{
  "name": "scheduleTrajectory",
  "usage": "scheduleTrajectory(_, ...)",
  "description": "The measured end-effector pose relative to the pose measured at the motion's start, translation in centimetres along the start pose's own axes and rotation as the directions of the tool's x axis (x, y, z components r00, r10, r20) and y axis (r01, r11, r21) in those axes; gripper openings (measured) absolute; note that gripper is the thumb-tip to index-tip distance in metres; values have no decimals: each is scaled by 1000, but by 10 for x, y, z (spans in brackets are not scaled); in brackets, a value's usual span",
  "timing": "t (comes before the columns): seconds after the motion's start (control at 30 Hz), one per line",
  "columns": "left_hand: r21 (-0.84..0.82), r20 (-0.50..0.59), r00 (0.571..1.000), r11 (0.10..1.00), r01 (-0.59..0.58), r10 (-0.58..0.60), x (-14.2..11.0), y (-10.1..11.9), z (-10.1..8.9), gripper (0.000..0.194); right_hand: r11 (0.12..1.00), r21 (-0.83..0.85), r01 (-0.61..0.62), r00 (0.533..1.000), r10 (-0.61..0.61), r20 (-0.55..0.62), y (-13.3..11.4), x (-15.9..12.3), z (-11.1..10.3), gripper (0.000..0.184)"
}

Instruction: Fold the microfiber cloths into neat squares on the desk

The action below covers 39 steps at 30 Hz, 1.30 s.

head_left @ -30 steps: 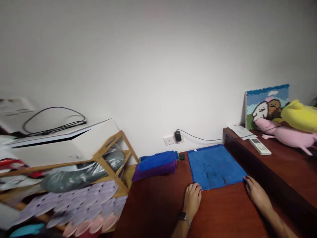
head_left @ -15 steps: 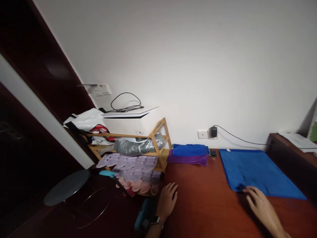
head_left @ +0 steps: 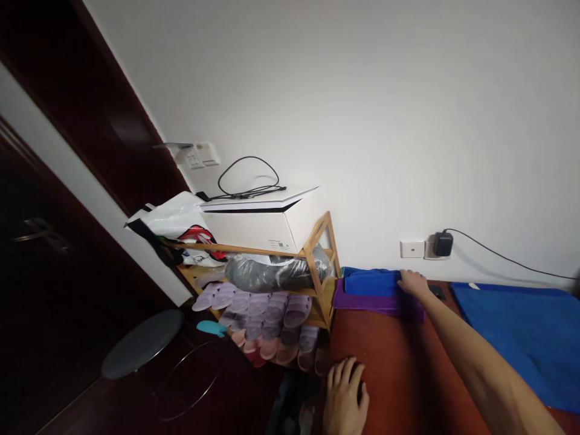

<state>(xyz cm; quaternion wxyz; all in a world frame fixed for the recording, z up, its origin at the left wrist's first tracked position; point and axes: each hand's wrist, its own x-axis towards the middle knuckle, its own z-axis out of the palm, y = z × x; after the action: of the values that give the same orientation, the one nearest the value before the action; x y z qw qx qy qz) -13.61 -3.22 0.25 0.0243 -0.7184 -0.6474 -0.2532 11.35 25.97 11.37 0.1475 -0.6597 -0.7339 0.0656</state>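
Blue folded cloth (head_left: pixel 371 282) lay on purple cloth (head_left: pixel 362 302) beside the wooden rack (head_left: pixel 322 266), right hand (head_left: pixel 413 283) at its end, fingers bent close together, grip unclear. The left hand (head_left: pixel 345 396), fingers slightly spread, touched the table (head_left: pixel 385 362). Earlier, the right hand was by the flat blue cloth (head_left: pixel 521 338).

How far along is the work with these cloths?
Already laid flat: the large blue cloth. In hand: the right hand touches the folded blue cloth; the left hand is at the table. Apparently left: that cloth and the purple cloth beneath, both unspread.
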Motion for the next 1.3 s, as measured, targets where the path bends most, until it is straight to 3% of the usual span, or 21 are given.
scheduleTrajectory(0.1, 3, 4, 1000, 1000, 28, -28, 0, 2, 1, 45, 1000, 8, -24, 998, 25, -56, -5, -1, -4, 28)
scheduleTrajectory(0.2, -7, 3, 1000, 1000, 27, -27, -2, 5, -2, 46, 998, 57, 33, 976, -20, -215, -14, -26, -39, 36)
scheduleTrajectory(0.27, -29, 1, 1000, 999, 16, -16, -1, 5, -6, 46, 966, 155, 206, 889, -119, -442, -18, -66, -73, 35)
scheduleTrajectory(0.33, -54, -2, 1000, 999, 6, -6, 2, 5, -11, 46, 876, 209, 435, 718, -198, -667, -16, -127, -99, 27)
scheduleTrajectory(0.37, -65, -4, 1000, 998, 2, -2, 4, 5, -15, 45, 833, 211, 511, 654, -217, -725, -13, -164, -105, 23)
scheduleTrajectory(0.4, -78, -6, 1000, 997, -1, 1, 6, 7, -20, 43, 812, 214, 543, 635, -230, -737, -10, -203, -106, 21)
scheduleTrajectory(0.43, -94, -6, 1000, 996, -2, 1, 8, 10, -25, 41, 806, 235, 544, 666, -244, -705, -5, -242, -101, 19)
scheduleTrajectory(0.5, -148, -13, 1000, 989, 23, -25, 5, 24, -36, 34, 810, 305, 500, 785, -275, -556, 5, -313, -76, 18)
scheduleTrajectory(0.6, -358, 24, 993, 926, 116, -115, -23, 67, -48, 33, 825, 433, 364, 916, -234, -326, 16, -392, -25, 23)
scheduleTrajectory(0.7, -589, 165, 950, 746, 310, -265, -82, 122, -49, 44, 799, 553, 236, 970, -157, -187, 14, -444, 9, 31)
scheduleTrajectory(0.77, -657, 231, 912, 638, 403, -338, -123, 153, -47, 49, 748, 635, 196, 980, -138, -140, 5, -472, 15, 34)
scheduleTrajectory(0.83, -681, 230, 903, 603, 416, -363, -152, 171, -47, 52, 690, 704, 169, 984, -160, -80, -4, -495, 11, 39)
scheduleTrajectory(0.9, -668, 203, 908, 627, 402, -366, -166, 176, -50, 57, 636, 759, 141, 981, -196, -18, -7, -512, 4, 43)
scheduleTrajectory(0.97, -629, 195, 930, 688, 363, -313, -167, 172, -56, 55, 595, 798, 95, 989, -150, -6, 3, -519, 0, 38)
scheduleTrajectory(1.03, -579, 205, 957, 763, 288, -206, -164, 165, -63, 41, 591, 806, 16, 999, 19, -34, 25, -517, 0, 32)
scheduleTrajectory(1.1, -505, 186, 975, 839, 204, -125, -160, 164, -70, 27, 626, 772, -109, 971, 233, -52, 55, -510, 4, 31)
scheduleTrajectory(1.17, -420, 133, 987, 897, 141, -92, -159, 173, -76, 24, 663, 718, -210, 938, 343, -43, 82, -504, 9, 28)
scheduleTrajectory(1.23, -382, 118, 993, 922, 69, -25, -158, 191, -77, 25, 691, 691, -213, 946, 323, -32, 98, -501, 13, 31)
scheduleTrajectory(1.3, -384, 183, 981, 923, 11, 64, -156, 214, -74, 20, 725, 673, -150, 970, 241, -43, 101, -501, 15, 41)
